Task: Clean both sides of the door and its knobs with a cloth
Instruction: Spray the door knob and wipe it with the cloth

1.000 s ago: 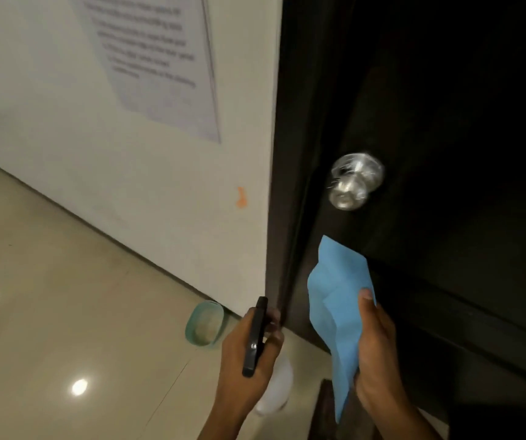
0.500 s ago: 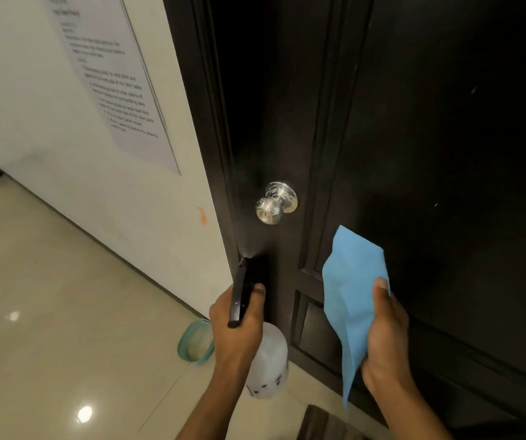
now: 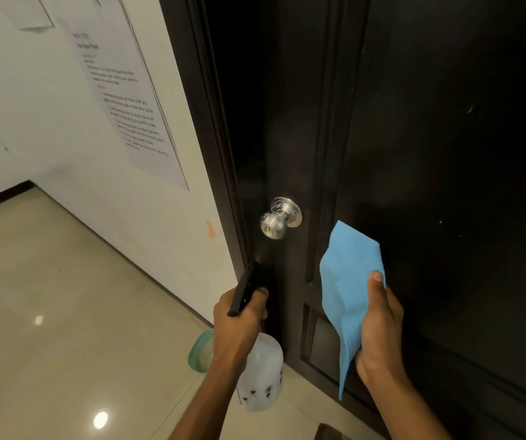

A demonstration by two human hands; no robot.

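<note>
Printed white paper notice (image 3: 122,100) taped on the cream wall (image 3: 49,128), a second sheet (image 3: 25,12) up-left of it. Small orange mark (image 3: 210,228) low on wall. Glossy beige tiled floor (image 3: 65,296). Pale green round basin (image 3: 199,351) against the wall base.

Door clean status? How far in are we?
Early. Done: nothing clearly wiped; the knob looks smudged and the dark door shows small specks. In hand: the left hand grips a spray bottle with its nozzle up near the door below the knob; the right hand holds the blue cloth in front of the panel. Left: wiping this face, the knob, and the far side, which is out of view.
</note>
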